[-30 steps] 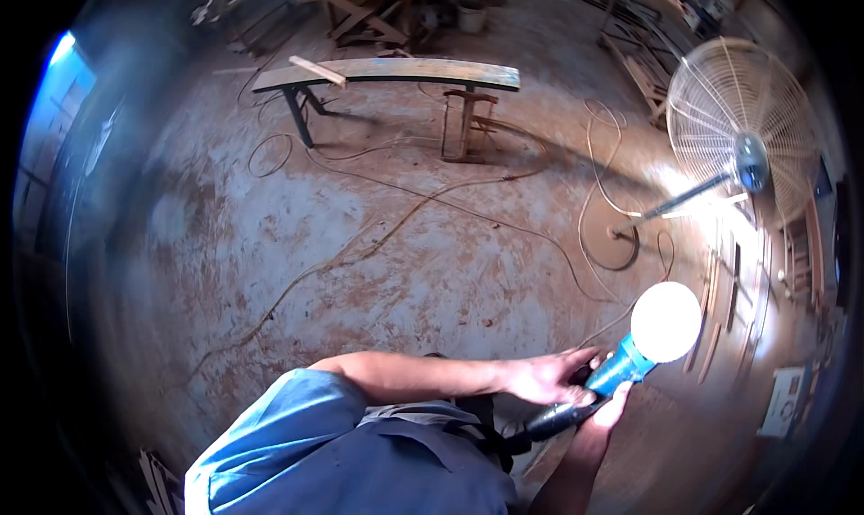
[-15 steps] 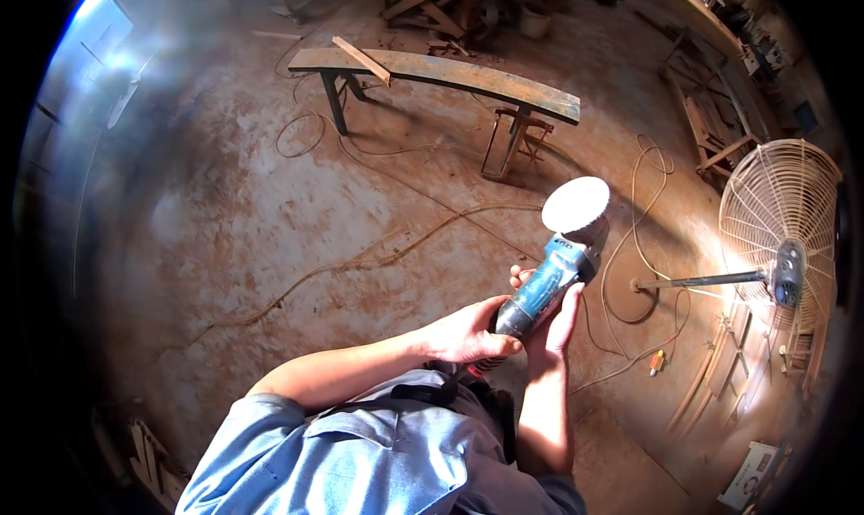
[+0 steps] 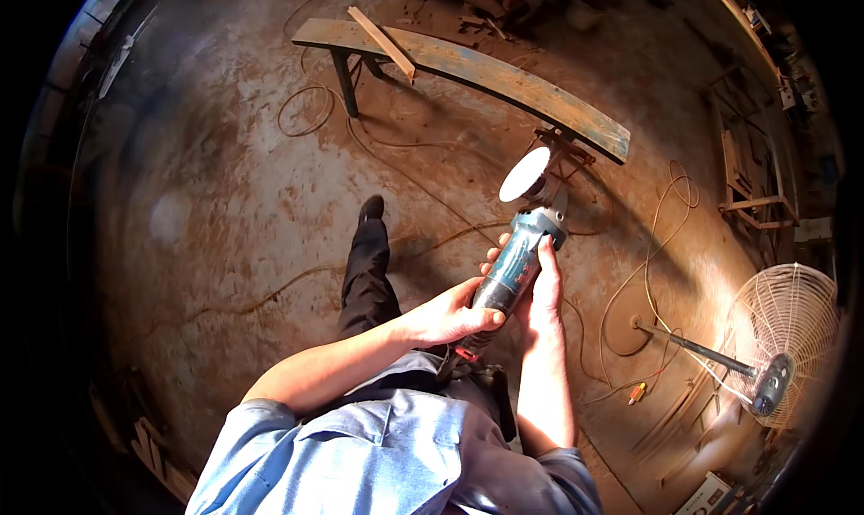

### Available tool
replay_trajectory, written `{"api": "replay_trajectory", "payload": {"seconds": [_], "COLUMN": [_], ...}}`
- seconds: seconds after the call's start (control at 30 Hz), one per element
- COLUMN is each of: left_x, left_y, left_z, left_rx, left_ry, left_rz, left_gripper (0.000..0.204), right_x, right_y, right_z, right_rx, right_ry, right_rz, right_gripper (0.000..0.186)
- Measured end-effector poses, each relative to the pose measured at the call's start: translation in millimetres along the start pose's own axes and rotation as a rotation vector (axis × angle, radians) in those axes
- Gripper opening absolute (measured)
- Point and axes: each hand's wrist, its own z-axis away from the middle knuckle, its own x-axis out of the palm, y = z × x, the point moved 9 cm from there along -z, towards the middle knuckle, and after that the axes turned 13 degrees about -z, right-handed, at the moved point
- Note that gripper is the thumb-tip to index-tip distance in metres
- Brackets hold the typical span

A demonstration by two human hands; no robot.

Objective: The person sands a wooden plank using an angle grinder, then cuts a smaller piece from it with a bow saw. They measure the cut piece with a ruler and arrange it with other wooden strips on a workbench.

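A blue and black angle grinder (image 3: 511, 272) is held in front of my body, tilted with its head pointing away. On its head sits a round disc (image 3: 525, 175), lit so brightly that its surface looks plain white. My left hand (image 3: 454, 314) is closed round the dark rear part of the body, thumb across the top. My right hand (image 3: 544, 290) grips the body from the right side, its thumb lying along the casing near the head and its fingertips showing on the left side. A red part shows at the grinder's rear end.
Ahead stands a long narrow wooden bench (image 3: 486, 74) with a loose wood strip (image 3: 382, 44) across it. Cables (image 3: 666, 236) loop over the dusty floor. To the right are a pedestal fan (image 3: 778, 344), an orange plug (image 3: 637, 393) and a wooden frame (image 3: 756, 200).
The grinder and both hands have shifted slightly left, and the disc has turned more edge-on. My leg now shows stepped forward. The bench appears closer; the fan sits lower in view.
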Motion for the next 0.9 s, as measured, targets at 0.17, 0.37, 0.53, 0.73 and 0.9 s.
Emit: {"api": "replay_trajectory", "payload": {"seconds": [0.17, 0.37, 0.53, 0.73, 0.9], "left_x": [-113, -238, -316, -391, -493], "left_y": [42, 68, 106, 116, 138], "left_z": [-61, -97, -117, -157, -221], "left_rx": [-0.032, -0.022, -0.161, -0.171, -0.023], "left_ry": [-0.123, -0.311, -0.403, -0.412, 0.007], "left_rz": [-0.002, -0.086, -0.079, -0.494, -1.280], "left_gripper": [0.093, 0.090, 0.095, 0.089, 0.057], "right_x": [51, 108, 149, 143, 144], "right_y": [-4, 26, 34, 15, -2], "right_z": [-112, -222, -292, -347, -397], "right_rx": [-0.050, -0.102, -0.091, -0.246, -0.310], "right_ry": [0.050, 0.082, 0.136, 0.201, 0.096], "right_rz": [-0.038, -0.130, -0.148, -0.128, -0.195], "right_gripper": [0.064, 0.065, 0.071, 0.068, 0.063]}}
